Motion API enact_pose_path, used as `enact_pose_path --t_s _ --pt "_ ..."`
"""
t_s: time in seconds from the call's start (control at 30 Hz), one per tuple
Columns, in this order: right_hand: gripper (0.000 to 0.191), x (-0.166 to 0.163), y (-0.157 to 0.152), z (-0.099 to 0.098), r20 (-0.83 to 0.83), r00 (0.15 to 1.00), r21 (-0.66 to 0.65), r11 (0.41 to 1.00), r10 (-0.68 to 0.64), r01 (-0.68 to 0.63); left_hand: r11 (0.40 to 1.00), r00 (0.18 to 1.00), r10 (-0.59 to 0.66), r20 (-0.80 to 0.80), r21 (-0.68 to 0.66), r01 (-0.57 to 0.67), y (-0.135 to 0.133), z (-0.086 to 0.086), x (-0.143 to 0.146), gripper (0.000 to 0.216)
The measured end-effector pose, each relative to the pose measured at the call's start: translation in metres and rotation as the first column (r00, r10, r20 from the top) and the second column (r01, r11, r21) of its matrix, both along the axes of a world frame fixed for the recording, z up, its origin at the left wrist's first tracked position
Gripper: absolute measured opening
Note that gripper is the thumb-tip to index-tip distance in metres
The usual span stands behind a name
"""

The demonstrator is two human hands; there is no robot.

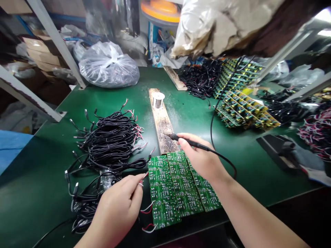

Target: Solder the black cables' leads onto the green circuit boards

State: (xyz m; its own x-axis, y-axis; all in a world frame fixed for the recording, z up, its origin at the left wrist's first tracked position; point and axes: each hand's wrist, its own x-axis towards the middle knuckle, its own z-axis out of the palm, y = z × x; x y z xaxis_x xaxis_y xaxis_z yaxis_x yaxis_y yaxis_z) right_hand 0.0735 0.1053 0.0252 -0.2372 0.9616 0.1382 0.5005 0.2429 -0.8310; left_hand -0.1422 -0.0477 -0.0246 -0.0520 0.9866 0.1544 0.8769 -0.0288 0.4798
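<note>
My right hand (201, 156) is closed round a black soldering iron (190, 142), its tip resting on a scorched wooden strip (161, 119). My left hand (117, 208) pinches the stripped red and white ends of a black cable (141, 179) at the left edge of a panel of green circuit boards (178, 187). Two other red and white wire pairs stick out from that panel's left side. A pile of black cables (108, 137) lies to the left of my left hand.
A spool of solder (158, 100) stands on the wooden strip. Stacks of populated boards (241, 108) and more black cables (201, 79) lie at the back right. A tied clear plastic bag (108, 65) sits at the back. The iron's cord (214, 113) loops rightward.
</note>
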Motion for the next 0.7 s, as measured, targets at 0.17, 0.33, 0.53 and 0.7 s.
enact_pose_path --t_s 0.17,0.33,0.53,0.7 --pt "0.029 0.0003 0.0009 -0.0013 0.009 1.000 -0.003 1.000 0.001 -0.001 1.000 1.000 0.009 0.029 -0.008 -0.008 -0.0002 -0.0003 -0.0021 0.031" --pt "0.028 0.0011 0.0016 0.0003 0.022 1.000 0.005 1.000 -0.006 0.006 1.000 0.999 0.005 0.044 -0.016 -0.005 0.0003 0.0003 -0.0025 0.031" --pt "0.028 -0.0026 0.0045 0.0007 0.039 0.999 0.023 1.000 0.002 -0.002 0.999 0.999 0.015 0.035 -0.042 -0.014 -0.0003 -0.0013 -0.0027 0.030" --pt "0.028 -0.0031 0.0071 -0.0010 0.040 0.999 0.020 1.000 -0.002 0.001 0.999 0.998 0.009 0.059 -0.041 -0.007 -0.0022 -0.0038 -0.0026 0.029"
